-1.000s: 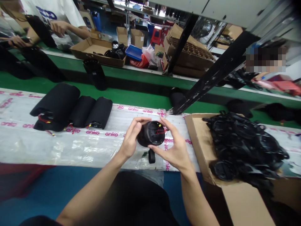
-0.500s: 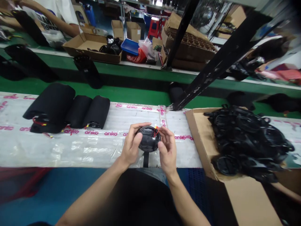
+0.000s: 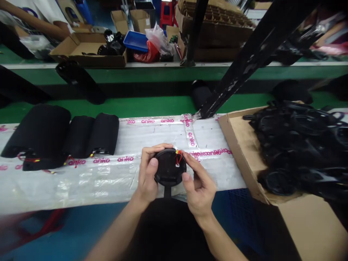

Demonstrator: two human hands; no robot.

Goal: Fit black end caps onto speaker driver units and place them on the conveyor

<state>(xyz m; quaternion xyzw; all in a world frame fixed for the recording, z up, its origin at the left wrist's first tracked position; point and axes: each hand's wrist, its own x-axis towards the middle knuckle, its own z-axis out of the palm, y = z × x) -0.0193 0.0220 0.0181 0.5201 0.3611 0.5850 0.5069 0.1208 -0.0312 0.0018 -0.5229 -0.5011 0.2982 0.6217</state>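
Between my two hands is a round black plastic cap (image 3: 168, 168), its open-looking face turned up towards me. A short red and black wire with a yellow-and-white end lies at its upper right, and a black strap (image 3: 168, 191) hangs from its near side. My left hand (image 3: 149, 174) grips the left rim, thumb on the edge and fingers behind. On the right rim, my right hand (image 3: 199, 183) holds with its thumb and fingers. Several black fabric-covered cylinders (image 3: 103, 134) lie to the left, red wires at their near ends.
An open cardboard box (image 3: 239, 159) heaped with black plastic parts (image 3: 296, 145) stands on the right. A slanted black post (image 3: 236, 78) rises behind the bench. More black cylinders lie on the green conveyor (image 3: 152, 105). A person's arm (image 3: 40, 23) shows at far left.
My view has shifted and tilted down. The cap is now turned more squarely face up, still between both hands; my right hand's fingers have drawn in along its rim.
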